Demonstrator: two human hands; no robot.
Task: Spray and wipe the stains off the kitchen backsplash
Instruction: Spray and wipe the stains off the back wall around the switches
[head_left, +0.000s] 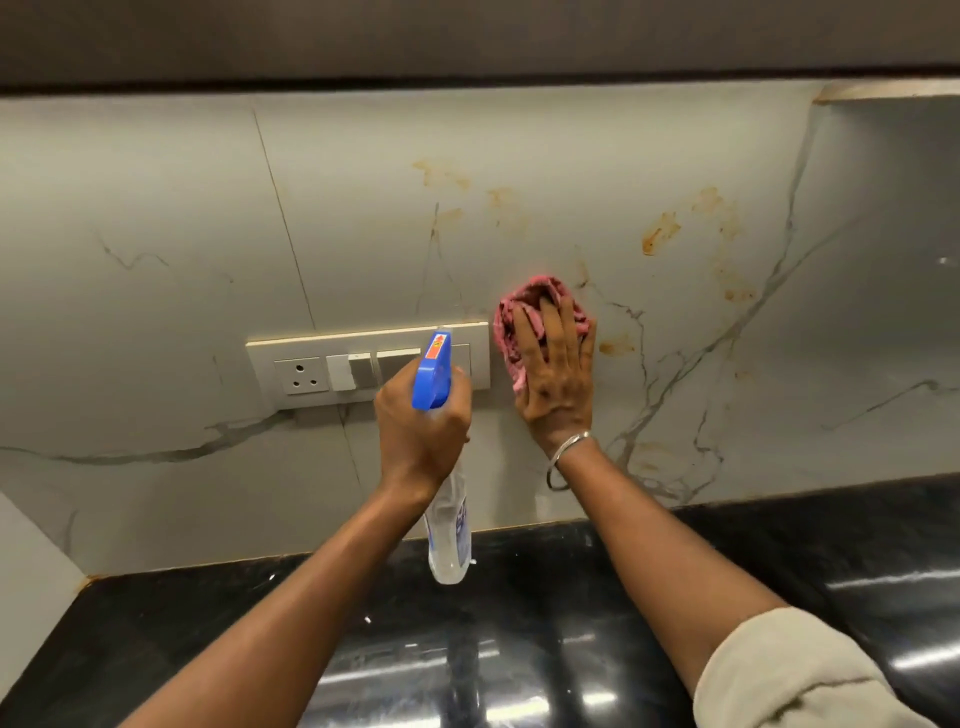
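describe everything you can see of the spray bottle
The spray bottle has a clear plastic body that seems to hold clear liquid, a partly visible blue-and-white label, and a blue trigger head with a red-orange sticker on top. The left hand grips its neck and holds it in the air. The nozzle points at the backsplash, just in front of the switch panel. The body hangs down above the black countertop.
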